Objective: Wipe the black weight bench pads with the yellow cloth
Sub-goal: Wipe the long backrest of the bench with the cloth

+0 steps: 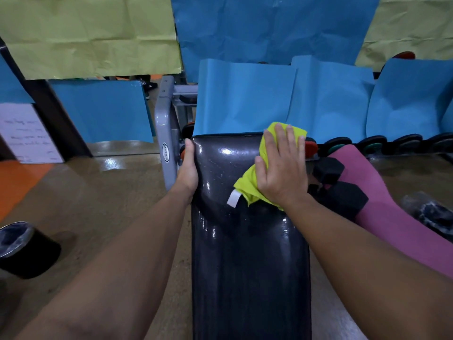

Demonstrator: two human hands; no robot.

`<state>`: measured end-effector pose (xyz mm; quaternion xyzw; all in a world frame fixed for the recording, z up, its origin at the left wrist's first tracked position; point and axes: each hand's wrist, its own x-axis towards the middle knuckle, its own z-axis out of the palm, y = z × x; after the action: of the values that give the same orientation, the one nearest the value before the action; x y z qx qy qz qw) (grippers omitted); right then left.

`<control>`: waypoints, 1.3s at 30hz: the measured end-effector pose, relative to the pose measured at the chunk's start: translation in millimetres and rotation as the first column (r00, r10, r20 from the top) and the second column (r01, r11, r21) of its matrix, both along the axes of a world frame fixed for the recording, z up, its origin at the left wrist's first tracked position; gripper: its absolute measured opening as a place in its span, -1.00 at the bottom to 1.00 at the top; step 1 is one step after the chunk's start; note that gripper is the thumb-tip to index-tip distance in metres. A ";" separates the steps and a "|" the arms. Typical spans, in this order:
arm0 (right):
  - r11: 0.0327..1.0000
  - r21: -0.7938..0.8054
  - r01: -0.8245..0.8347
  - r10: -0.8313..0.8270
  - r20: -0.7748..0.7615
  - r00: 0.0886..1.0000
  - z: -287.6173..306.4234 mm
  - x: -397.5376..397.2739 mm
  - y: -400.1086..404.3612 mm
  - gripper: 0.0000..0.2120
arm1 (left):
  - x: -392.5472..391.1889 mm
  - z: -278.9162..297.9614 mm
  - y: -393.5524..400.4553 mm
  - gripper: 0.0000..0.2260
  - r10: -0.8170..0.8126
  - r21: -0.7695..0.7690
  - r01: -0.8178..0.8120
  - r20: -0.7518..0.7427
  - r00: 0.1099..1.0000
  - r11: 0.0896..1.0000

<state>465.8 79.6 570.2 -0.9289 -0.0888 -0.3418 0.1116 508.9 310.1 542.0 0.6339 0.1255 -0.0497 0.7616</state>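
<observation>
A long black bench pad (247,261) runs from the bottom of the view up to the middle, shiny and wet in places. My right hand (282,165) lies flat with spread fingers on the yellow cloth (247,185), pressing it against the pad's upper right part. A white label hangs from the cloth's lower edge. My left hand (188,168) grips the pad's upper left edge.
A grey metal frame (166,141) stands left of the pad. Black hex dumbbells (340,192) and a pink mat (382,217) lie to the right, with a row of dumbbells behind. A black bin (24,249) sits on the floor at left. Blue and green sheets cover the back.
</observation>
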 end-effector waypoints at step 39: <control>0.962 -0.240 -0.133 0.131 -0.027 0.991 -3.7 -9.3 -24.5 -0.40 | -1.7 2.8 -3.3 -0.41 0.136 -0.029 -0.138 -0.058 0.989 0.990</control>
<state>456.5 55.2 566.4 -0.9294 -0.1906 -0.3152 0.0211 507.2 306.7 544.8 0.6094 0.1891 -0.0171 0.7698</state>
